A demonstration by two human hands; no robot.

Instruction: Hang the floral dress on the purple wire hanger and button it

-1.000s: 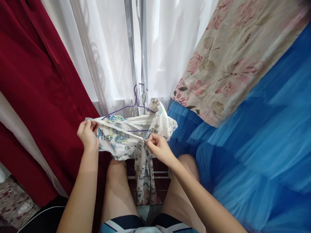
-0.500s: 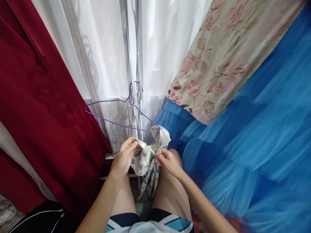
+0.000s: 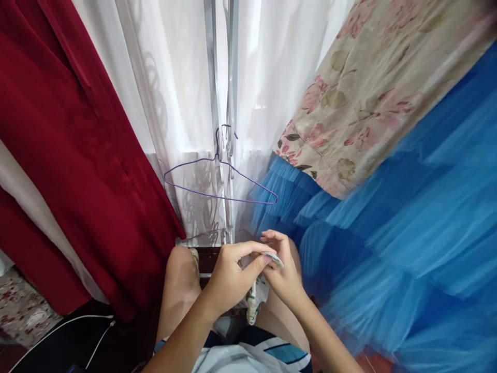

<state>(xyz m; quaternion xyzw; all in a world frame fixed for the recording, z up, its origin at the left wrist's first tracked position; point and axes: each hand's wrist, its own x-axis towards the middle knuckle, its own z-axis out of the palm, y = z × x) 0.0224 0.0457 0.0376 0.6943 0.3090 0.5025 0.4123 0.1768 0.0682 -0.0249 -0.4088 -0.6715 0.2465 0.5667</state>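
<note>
A light floral cloth garment (image 3: 252, 303) is bunched over my lap, its lower part hanging between my thighs. My left hand (image 3: 240, 272) pinches a fold of it between thumb and fingers. Against that same fold my right hand (image 3: 283, 269) is curled, cloth lying at its palm and its fingertips bent toward the left. Much of the garment is hidden behind both hands. Ahead of them hangs a purple wire hanger (image 3: 221, 197), bare, hooked at a grey metal stand (image 3: 219, 67).
Sheer white curtains (image 3: 174, 77) hang behind the stand. Dark red cloth (image 3: 85, 171) drapes on the left, with a white cable (image 3: 73, 321) below it. On the right are a beige floral fabric (image 3: 349, 103) and ruffled blue tulle (image 3: 407, 233).
The garment has come off the hanger's right end and dropped toward my lap. Both hands have drawn together and moved a little right. The hanger now hangs more level.
</note>
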